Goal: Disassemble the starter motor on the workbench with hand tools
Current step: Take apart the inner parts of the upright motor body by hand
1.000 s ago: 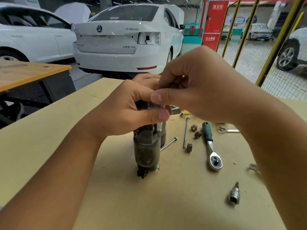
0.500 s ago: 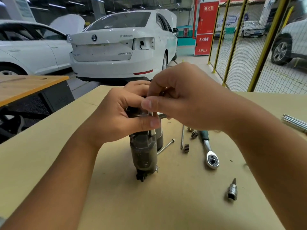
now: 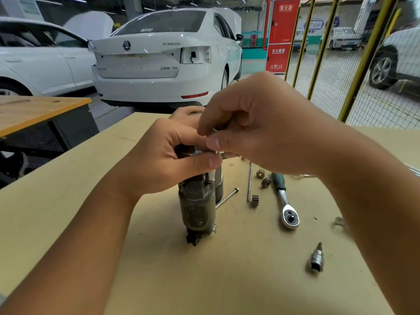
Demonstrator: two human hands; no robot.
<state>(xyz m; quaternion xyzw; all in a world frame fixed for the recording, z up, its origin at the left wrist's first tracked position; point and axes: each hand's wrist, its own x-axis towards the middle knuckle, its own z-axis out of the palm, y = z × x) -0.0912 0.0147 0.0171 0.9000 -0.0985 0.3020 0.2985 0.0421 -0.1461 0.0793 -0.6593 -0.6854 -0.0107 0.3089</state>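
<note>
Both forearms reach in from the near edge of the tan, matte table (image 3: 68, 201) and meet over its middle. The left hand (image 3: 163, 160) is wrapped around the top of the starter motor (image 3: 197, 208), thumb pressed across the near side and fingers curled behind, holding it upright. The right hand (image 3: 256, 133) hovers just above and to the right of the left, knuckles up, thumb and forefinger pinched on a small silver part at the motor's top; what that part is cannot be told, since the fingers hide most of it.

The starter motor stands on end below the left hand, a grimy grey-brown cylinder with a second, slimmer cylinder behind it and a dark toothed piece at its foot touching the table.

Below the right wrist lies a ratchet wrench (image 3: 286, 208), green-gripped with a polished chrome head. Between it and the motor lie two long slender bolts (image 3: 250, 183), and three small brown toothed gears (image 3: 255, 200) sit near them. Nearer the person, under the right forearm, a short chrome bit socket (image 3: 317, 260) rests on the table.
</note>
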